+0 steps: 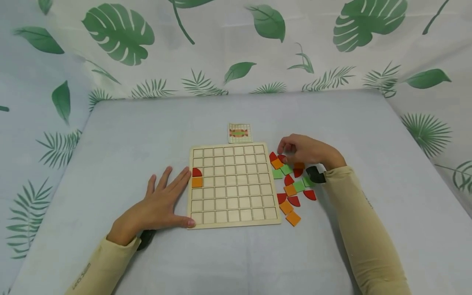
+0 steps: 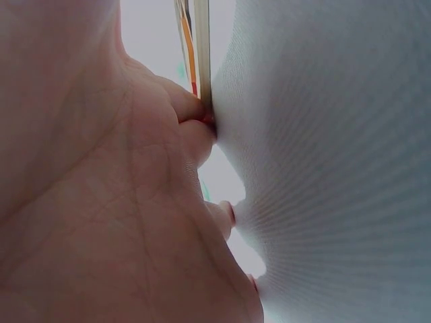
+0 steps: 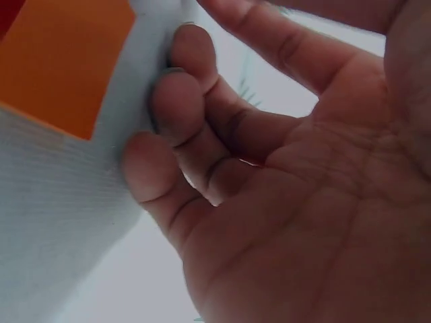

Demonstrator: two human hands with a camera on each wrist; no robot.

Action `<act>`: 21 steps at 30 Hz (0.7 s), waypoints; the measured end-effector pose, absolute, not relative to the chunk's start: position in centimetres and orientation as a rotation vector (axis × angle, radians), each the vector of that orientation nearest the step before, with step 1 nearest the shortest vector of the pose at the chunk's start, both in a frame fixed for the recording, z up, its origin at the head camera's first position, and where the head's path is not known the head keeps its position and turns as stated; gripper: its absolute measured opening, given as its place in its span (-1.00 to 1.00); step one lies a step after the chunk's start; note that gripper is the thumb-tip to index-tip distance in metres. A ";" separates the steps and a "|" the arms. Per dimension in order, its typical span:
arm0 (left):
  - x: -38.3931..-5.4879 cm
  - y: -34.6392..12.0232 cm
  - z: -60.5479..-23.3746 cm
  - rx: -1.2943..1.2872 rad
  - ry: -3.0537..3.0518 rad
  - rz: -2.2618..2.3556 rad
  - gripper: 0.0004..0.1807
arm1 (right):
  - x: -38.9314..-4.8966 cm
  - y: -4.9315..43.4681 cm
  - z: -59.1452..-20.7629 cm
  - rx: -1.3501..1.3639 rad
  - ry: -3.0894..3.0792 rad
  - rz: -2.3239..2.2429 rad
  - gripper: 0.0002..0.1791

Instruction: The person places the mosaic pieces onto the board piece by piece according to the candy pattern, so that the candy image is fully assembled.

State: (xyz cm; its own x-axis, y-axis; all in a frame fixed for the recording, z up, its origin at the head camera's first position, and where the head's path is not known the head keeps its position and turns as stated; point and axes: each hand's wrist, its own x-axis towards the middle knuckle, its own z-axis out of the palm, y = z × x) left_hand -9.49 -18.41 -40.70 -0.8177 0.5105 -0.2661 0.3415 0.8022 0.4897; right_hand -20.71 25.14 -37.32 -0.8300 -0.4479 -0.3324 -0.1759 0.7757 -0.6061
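A square wooden grid board (image 1: 236, 225) lies flat on the table. In its left column sit a red quarter-circle tile (image 1: 197, 172) and, just below, an orange square tile (image 1: 197, 182). My left hand (image 1: 156, 205) is spread along the board's left side, index fingertip and thumb touching that edge; the left wrist view shows its palm (image 2: 121, 175) beside the upright-looking board edge (image 2: 204, 54). Right of the board, my right hand (image 1: 307, 149) pinches a red quarter-circle tile (image 1: 282, 159) between thumb and index finger. Its other fingers (image 3: 178, 108) curl near the tabletop; the pinching tips are outside the right wrist view.
Loose red, orange and green tiles (image 1: 293, 218) are scattered along the board's right side, several under or near my right hand. A small pattern card (image 1: 239, 133) lies against the board's far edge. Leaf-printed cloth (image 1: 269, 24) hangs behind the white-covered table (image 1: 147, 131).
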 end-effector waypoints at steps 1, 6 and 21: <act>-9.4 -18.4 -40.7 0.640 2.602 0.603 0.49 | -20.8 25.1 -37.4 -0.471 2.509 -0.796 -0.84; -9.4 -18.3 -40.7 0.632 2.614 0.592 0.48 | -20.7 25.1 -37.3 -0.465 2.529 -0.813 -0.87; -9.5 -18.4 -40.8 0.636 2.607 0.594 0.49 | -20.9 25.0 -37.4 -0.377 2.613 -0.797 -0.88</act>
